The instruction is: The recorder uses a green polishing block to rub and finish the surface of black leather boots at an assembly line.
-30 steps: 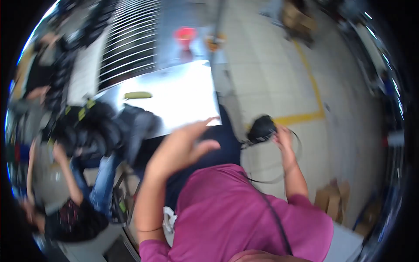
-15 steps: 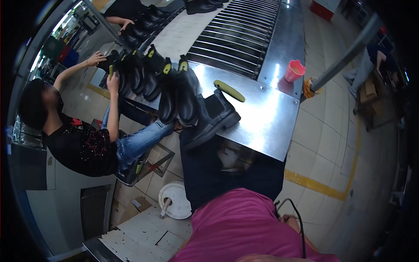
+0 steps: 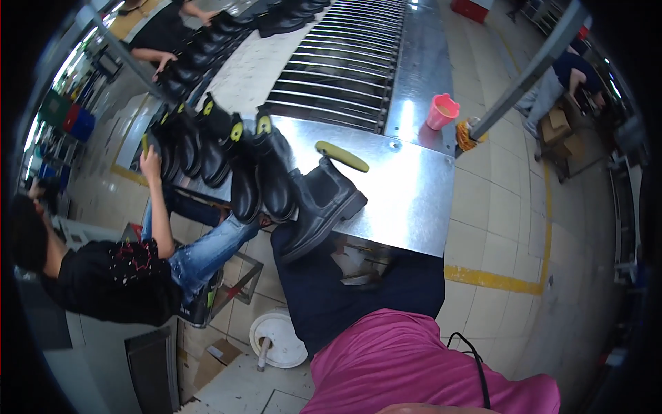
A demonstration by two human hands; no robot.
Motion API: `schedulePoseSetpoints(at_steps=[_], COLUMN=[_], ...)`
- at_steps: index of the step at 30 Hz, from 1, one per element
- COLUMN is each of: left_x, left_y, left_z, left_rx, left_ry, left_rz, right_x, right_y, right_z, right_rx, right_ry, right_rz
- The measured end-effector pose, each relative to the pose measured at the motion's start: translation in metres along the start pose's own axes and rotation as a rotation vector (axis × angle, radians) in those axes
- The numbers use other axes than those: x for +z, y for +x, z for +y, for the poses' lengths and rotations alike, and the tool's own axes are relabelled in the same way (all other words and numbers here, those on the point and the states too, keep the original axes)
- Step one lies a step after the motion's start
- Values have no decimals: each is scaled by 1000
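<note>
Your hands are outside the frame; their state cannot be told. At centre, a boot (image 3: 318,200) overhangs the table (image 3: 410,190), beside a green pad (image 3: 343,156).

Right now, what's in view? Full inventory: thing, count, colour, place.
nearest boot: 1, black, lying over the table's near edge
other boots: several, black, left of it and farther back
olive oblong object: 1, olive green, on the table behind the nearest boot
metal table: 1, silver, in front
pink cup: 1, pink, right of the bars
metal bars: many, silver, beyond the table
post: 1, grey, right
seated co-worker: 1, black top, blue jeans, left
cardboard boxes: count unclear, brown, far right
floor line: yellow, right
cable: 1, black, at the person's right side
shirt: 1, pink, bottom
hands: neither in view
</note>
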State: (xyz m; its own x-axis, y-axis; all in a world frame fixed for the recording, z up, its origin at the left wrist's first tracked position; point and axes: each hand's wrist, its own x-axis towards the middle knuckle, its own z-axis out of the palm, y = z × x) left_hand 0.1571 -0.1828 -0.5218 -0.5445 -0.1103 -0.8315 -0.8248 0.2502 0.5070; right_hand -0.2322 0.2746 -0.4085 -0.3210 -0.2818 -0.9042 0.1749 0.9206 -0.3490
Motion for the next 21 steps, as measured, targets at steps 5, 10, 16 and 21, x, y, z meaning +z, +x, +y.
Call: schedulePoseSetpoints(at_steps=[5, 10, 16, 21], left_x=[-40, -72, -98, -104], left_y=[41, 88, 120, 105], left_z=[12, 35, 52, 48], left_rx=[129, 264, 370, 381], left_ry=[139, 266, 378, 390], left_rz=[-146, -277, -391, -414], right_x=[18, 33, 50, 61], right_y=[-20, -37, -42, -9], right_z=[18, 38, 62, 124], right_rx=[61, 88, 81, -157], right_ry=[148, 284, 403, 60], right_rz=[-29, -50, -137, -71])
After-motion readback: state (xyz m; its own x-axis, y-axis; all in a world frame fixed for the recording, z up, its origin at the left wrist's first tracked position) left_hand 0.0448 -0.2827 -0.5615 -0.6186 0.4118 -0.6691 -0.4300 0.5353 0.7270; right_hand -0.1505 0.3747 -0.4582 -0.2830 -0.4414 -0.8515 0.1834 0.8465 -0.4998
